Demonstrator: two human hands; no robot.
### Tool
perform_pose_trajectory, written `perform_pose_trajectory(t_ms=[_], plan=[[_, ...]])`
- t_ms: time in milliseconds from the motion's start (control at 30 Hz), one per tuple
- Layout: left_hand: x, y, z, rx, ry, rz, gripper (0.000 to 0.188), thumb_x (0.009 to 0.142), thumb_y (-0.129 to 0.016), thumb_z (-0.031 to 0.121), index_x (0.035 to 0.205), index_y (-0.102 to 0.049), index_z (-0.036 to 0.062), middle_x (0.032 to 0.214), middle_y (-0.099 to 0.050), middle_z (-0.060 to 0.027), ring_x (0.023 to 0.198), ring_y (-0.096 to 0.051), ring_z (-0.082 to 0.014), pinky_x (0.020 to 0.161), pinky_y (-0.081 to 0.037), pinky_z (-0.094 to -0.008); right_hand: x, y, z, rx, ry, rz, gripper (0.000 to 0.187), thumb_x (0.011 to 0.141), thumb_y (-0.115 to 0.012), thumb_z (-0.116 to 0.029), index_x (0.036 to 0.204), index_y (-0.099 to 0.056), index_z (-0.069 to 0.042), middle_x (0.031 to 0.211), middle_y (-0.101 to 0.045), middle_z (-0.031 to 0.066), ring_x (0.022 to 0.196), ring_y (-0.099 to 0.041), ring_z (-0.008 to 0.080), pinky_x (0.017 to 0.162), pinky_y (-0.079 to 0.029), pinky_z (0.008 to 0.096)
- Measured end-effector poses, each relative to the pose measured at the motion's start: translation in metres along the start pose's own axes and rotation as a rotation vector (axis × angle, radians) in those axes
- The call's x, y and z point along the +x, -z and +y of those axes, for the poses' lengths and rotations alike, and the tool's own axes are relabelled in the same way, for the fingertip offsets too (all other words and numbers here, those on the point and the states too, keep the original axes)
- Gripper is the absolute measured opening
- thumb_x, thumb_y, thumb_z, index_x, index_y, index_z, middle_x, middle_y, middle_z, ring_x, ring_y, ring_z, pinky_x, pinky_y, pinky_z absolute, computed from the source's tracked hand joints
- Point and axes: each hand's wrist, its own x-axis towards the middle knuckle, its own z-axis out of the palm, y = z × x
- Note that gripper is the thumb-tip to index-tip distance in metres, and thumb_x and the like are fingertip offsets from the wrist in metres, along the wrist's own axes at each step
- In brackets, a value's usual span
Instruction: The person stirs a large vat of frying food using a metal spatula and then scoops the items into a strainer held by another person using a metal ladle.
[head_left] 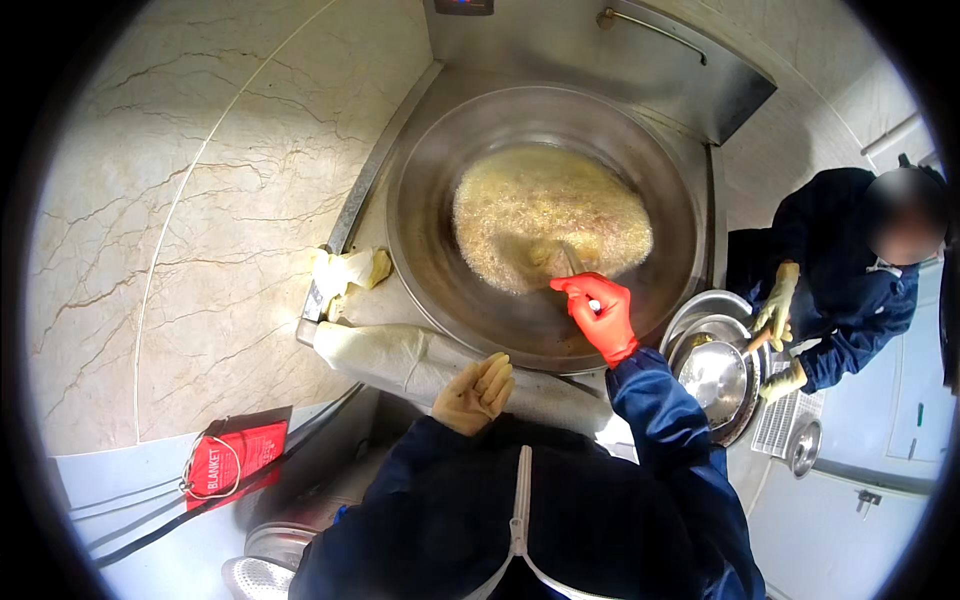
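A large round metal wok (pixel 425 250) is set into the steel stove, with bubbling, frothy yellow-brown oil (pixel 540 200) in its middle. My right hand (pixel 603 312), in a red glove, is closed round the handle of a stirring tool (pixel 573 259); the light tip of that handle sticks out of the fist. The tool's head is blurred or under the froth, so its kind cannot be made out. In a pale glove, my left hand (pixel 473 395) is held palm up near the wok's front edge, fingers apart and loosely bent, holding nothing.
A white cloth (pixel 390 355) lies along the stove front, with a crumpled yellowish cloth (pixel 350 272) at the left corner. Steel bowls (pixel 715 375) stand at the right, where a co-worker (pixel 850 270) in pale gloves holds a wooden-handled tool. A red pouch (pixel 235 462) hangs lower left.
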Motion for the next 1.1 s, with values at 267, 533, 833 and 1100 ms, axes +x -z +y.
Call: perform_pose_trajectory(t_ms=[267,533,833,1100], plan=[[-0.001,0.023,0.009,-0.088,-0.032,-0.14,0.047,0.087,-0.043,0.02,0.126,-0.029,-0.0026,0.114,-0.05,-0.0093,0.105,-0.047,-0.0178,0.098,-0.031,-0.0314,0.042,-0.011,0.067,-0.206,0.317,-0.002,0.011,0.07,-0.055,-0.003,0.077,-0.064,-0.006,0.075,-0.062,0.0103,0.072,-0.058,0.0253,0.071,-0.044,0.0322],[-0.037,0.024,0.007,-0.168,-0.126,-0.144,0.044,0.088,-0.042,0.019,0.124,-0.031,-0.0044,0.118,-0.048,-0.0121,0.103,-0.048,-0.02,0.096,-0.033,-0.0318,0.157,0.038,0.008,0.277,0.097,0.369,0.02,0.079,-0.046,-0.006,0.089,-0.061,0.004,0.085,-0.062,0.0114,0.052,-0.049,0.0102,0.051,-0.044,0.0244],[-0.045,0.032,0.0,-0.17,-0.169,-0.052,0.042,0.088,-0.041,0.021,0.12,-0.037,-0.0055,0.111,-0.052,-0.0136,0.096,-0.051,-0.02,0.093,-0.035,-0.0323,0.149,0.124,-0.161,0.292,0.016,0.223,0.035,0.084,-0.041,-0.021,0.097,-0.057,0.007,0.048,-0.031,-0.0008,0.042,-0.034,0.0109,0.06,-0.045,0.0296],[-0.042,0.014,-0.001,-0.085,-0.127,-0.004,0.042,0.088,-0.042,0.02,0.119,-0.038,-0.0075,0.112,-0.052,-0.0135,0.098,-0.051,-0.0213,0.093,-0.036,-0.033,0.091,0.134,-0.153,0.426,-0.108,0.135,0.037,0.086,-0.04,-0.024,0.097,-0.055,0.008,0.045,-0.028,-0.0024,0.04,-0.032,0.0092,0.057,-0.044,0.0284]])
